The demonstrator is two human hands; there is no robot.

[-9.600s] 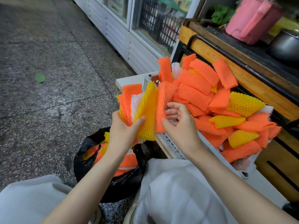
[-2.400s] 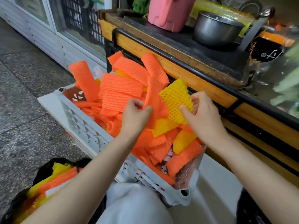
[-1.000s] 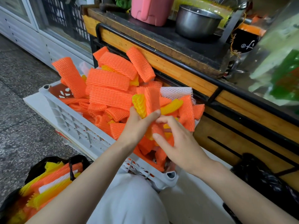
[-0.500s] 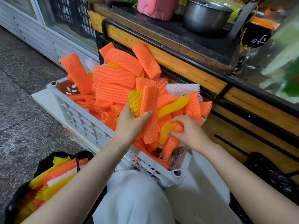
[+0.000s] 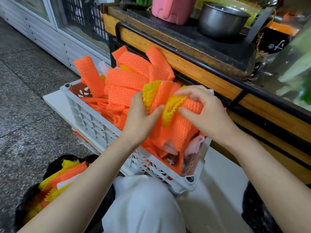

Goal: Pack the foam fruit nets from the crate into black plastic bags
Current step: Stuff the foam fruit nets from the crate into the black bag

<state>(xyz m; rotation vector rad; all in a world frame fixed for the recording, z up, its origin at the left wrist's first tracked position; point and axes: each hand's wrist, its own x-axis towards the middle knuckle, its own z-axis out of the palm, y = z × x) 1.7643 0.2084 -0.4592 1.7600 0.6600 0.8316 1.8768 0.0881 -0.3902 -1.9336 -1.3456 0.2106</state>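
Head camera view, looking down past a knee in pale grey trousers [image 5: 143, 204]. At the lower left, an open black plastic bag [image 5: 52, 165] sits on the speckled grey stone floor [image 5: 25, 115], already holding orange, yellow and white packed foam nets [image 5: 67, 174]. A second crumpled black plastic bag [image 5: 257, 216] lies at the lower right, its contents hidden. Just beyond the knee, a white slatted plastic crate [image 5: 90, 121] rests on a flat white board [image 5: 53, 101], heaped with orange mesh foam fruit nets [image 5: 124, 79]. Both bare arms reach over the crate's near right end. The left hand [image 5: 139, 120] grips an upright bunch of orange nets [image 5: 178, 128], thumb pressed on the front and fingers wrapped out of sight behind. The right hand [image 5: 208, 115] pinches one orange net together with a folded yellow foam net [image 5: 171, 108], thumb underneath and curled fingers on top, touching the left hand's bunch. Behind the crate runs a wooden counter edge with a black metal rail [image 5: 193, 69]. On the counter stand a pink plastic container [image 5: 173, 9] and a dull steel pot [image 5: 220, 21].
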